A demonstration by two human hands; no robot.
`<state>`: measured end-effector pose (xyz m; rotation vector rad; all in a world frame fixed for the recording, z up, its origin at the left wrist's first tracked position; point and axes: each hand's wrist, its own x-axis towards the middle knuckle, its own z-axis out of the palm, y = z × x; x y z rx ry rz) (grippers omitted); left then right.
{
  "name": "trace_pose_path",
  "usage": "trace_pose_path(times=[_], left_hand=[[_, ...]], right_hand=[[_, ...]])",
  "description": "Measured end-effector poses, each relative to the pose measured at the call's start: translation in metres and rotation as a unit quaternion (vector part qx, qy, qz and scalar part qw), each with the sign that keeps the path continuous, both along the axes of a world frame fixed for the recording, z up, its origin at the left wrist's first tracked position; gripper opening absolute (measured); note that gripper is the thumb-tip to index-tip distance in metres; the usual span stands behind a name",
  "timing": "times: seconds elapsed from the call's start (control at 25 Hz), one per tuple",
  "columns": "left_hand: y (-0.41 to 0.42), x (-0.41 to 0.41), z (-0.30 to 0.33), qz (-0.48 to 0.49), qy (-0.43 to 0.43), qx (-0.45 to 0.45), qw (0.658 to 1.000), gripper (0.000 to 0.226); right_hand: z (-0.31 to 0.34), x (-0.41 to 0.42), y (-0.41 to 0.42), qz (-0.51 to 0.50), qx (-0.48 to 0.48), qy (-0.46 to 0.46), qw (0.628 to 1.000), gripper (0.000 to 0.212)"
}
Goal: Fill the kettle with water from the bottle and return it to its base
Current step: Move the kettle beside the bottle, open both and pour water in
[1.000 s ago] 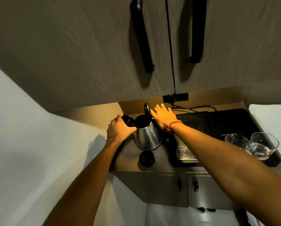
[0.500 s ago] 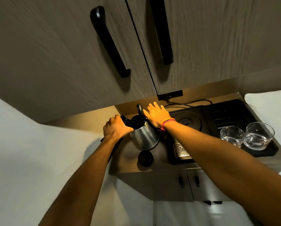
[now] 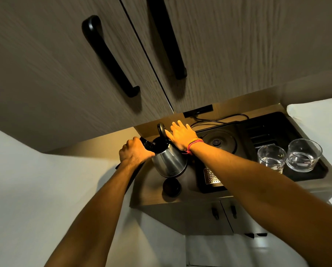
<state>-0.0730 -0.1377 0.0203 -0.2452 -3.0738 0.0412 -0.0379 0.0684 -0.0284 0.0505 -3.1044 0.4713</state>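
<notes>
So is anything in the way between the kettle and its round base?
Nothing visible blocks it. The kettle, held by the left hand, sits left of the base. Only the right hand, resting at the open lid, lies between them.

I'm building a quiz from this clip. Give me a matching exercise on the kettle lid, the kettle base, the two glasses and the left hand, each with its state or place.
Things:
1. kettle lid
2. kettle base
3. two glasses
4. left hand

States or places:
A. at the right end of the black tray
B. flipped open, upright
C. gripping the kettle handle
D. bare, nothing on it

Pairs: 1-B, 2-D, 3-A, 4-C
</notes>
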Motion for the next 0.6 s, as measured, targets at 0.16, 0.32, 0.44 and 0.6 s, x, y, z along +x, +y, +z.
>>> trace_pose_path(times=[0.16, 0.32, 0.44, 0.6], left_hand=[[-0.0034, -0.0036, -0.0004, 0.0, 0.002, -0.012, 1.0, 0.075], [-0.0043, -0.0052, 0.0004, 0.001, -0.005, -0.036, 0.999, 0.082], [-0.0045, -0.006, 0.0014, 0.003, -0.008, -0.043, 0.999, 0.084], [-0.0051, -0.0069, 0.0033, 0.006, -0.01, -0.052, 0.999, 0.082]], right_hand=[[-0.0023, -0.0027, 0.0011, -0.017, -0.038, 0.004, 0.999, 0.055], [-0.0082, -0.0059, 0.0015, 0.017, 0.01, 0.013, 1.0, 0.052], [-0.0092, -0.0059, 0.0021, 0.031, 0.041, 0.016, 0.999, 0.058], [-0.0089, -0.006, 0.0027, 0.021, 0.038, 0.018, 0.999, 0.057]])
